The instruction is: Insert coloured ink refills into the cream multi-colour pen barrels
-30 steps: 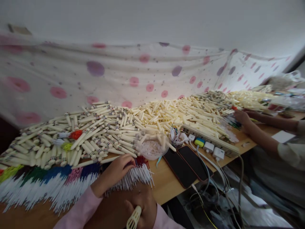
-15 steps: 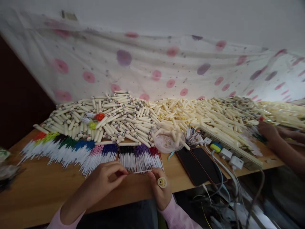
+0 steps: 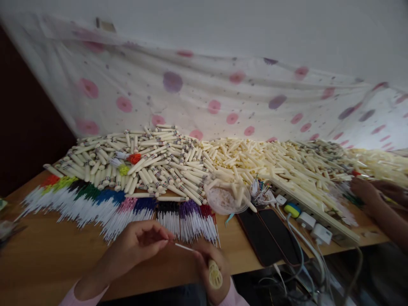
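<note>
My left hand [image 3: 137, 244] is closed in a pinch on one end of a thin white stick [image 3: 184, 247] at the table's near edge. My right hand [image 3: 213, 267] is closed on a cream plastic tube [image 3: 215, 276] with a perforated end, and its fingertips meet the stick's other end. Just beyond my hands lies a row of thin white sticks with coloured tips [image 3: 105, 206]: red, green, blue, pink, black, purple. Behind them is a heap of cream tubes [image 3: 165, 163].
A clear bowl [image 3: 227, 199] and a small cup of coloured bits [image 3: 260, 196] stand mid-table. Two dark phones [image 3: 270, 233] lie beside a power strip [image 3: 314, 212] with chargers and cables. Another person's hands [image 3: 366, 191] work at the right. A spotted cloth [image 3: 204, 93] hangs behind.
My view swung left and then tilted down a little. My left hand left the stick row with one white stick, and my right hand rose to meet it with the tube.
</note>
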Demonstrator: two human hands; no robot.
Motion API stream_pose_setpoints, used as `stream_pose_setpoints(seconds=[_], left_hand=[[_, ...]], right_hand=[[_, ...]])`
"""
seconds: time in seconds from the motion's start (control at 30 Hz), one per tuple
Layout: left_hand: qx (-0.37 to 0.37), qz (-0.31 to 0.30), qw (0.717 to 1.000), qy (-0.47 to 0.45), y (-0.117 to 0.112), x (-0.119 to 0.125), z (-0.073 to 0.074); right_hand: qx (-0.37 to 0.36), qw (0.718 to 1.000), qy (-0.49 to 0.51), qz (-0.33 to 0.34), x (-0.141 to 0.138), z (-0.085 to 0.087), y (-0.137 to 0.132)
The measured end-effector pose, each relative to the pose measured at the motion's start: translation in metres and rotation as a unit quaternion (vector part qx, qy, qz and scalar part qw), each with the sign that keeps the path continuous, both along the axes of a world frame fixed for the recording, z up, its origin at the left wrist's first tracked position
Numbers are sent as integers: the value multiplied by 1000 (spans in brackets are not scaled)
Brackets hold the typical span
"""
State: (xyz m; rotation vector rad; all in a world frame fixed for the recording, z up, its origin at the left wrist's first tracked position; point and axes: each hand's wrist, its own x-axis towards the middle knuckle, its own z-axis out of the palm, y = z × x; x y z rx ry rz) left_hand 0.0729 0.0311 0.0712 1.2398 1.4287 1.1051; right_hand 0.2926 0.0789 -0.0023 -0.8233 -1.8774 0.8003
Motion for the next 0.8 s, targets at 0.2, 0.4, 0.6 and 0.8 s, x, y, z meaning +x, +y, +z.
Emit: stream_pose_setpoints(seconds=[0.2,0.4,0.6,0.8], left_hand=[[-23,165,953,-254,10,35,-8],[23,223,944,-242,11,54,-12],[44,244,937,-246,8,49,-16],[65,263,934,-234,11,59,-19]], right_hand=[[40,999,-26,-18,-3,-12,0],[79,997,-23,-8,0,-21,3],[85,996,-7,11,-2,-17,5],[79,996,-37,7,-5,-14,0]])
